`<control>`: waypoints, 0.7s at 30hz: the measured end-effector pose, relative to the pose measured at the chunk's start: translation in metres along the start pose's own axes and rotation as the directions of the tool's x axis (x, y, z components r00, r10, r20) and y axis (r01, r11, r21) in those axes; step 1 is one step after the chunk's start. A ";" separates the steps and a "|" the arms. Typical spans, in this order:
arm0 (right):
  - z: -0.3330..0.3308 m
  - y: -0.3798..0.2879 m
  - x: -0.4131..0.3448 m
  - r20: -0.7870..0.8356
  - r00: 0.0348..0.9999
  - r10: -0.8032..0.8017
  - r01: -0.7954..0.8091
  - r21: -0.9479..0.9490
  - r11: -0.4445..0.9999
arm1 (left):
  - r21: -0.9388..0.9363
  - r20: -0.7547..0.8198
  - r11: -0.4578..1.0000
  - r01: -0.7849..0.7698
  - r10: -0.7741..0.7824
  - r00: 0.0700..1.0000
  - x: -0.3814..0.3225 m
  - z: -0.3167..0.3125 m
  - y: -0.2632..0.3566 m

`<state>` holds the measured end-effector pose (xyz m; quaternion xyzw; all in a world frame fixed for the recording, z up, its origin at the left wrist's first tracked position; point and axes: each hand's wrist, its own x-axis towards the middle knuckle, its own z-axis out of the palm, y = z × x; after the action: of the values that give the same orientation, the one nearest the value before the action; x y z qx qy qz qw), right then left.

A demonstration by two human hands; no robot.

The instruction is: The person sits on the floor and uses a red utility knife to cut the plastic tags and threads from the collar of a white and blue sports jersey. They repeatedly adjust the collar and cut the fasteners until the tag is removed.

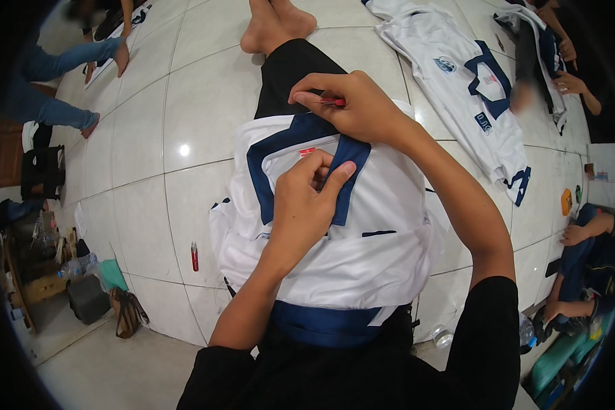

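A white polo shirt (394,189) with a navy collar (259,179) lies spread across my lap, its neck opening facing up. My left hand (305,200) pinches the collar's right flap between thumb and fingers. Just above the collar, my right hand (361,105) holds a small red-handled tool (334,102), its thin metal tip pointing left. My fingers cover much of this tool, so its exact kind is unclear. More white fabric is bunched below the collar, and a navy fabric band (325,323) shows at my waist.
Red-handled thread snips (195,258) lie on the tiled floor at left. Another white polo shirt (441,77) is spread at upper right. Other people sit around, some handling garments (551,66). A brown bag (124,312) and a plastic bottle (441,336) stand or lie nearby.
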<state>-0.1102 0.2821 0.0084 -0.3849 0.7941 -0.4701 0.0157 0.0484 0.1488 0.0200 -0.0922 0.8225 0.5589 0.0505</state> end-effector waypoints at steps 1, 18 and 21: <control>0.000 0.000 0.001 0.021 1.000 0.010 -0.011 0.034 0.999 | -0.005 -0.009 1.000 -0.029 0.029 1.000 -0.001 0.002 -0.001; -0.005 -0.025 -0.068 -0.444 0.812 0.378 -0.397 0.055 0.916 | 0.237 -0.071 0.959 -0.152 0.173 0.982 0.050 0.020 0.004; 0.007 -0.014 -0.086 -0.538 0.793 0.286 -0.376 -0.062 0.925 | 0.217 -0.041 0.949 -0.227 0.241 0.970 0.051 0.007 0.005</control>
<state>-0.0388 0.3274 -0.0139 -0.0981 0.8597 -0.4785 -0.1491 -0.0027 0.1525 0.0122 -0.0068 0.8834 0.4673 -0.0340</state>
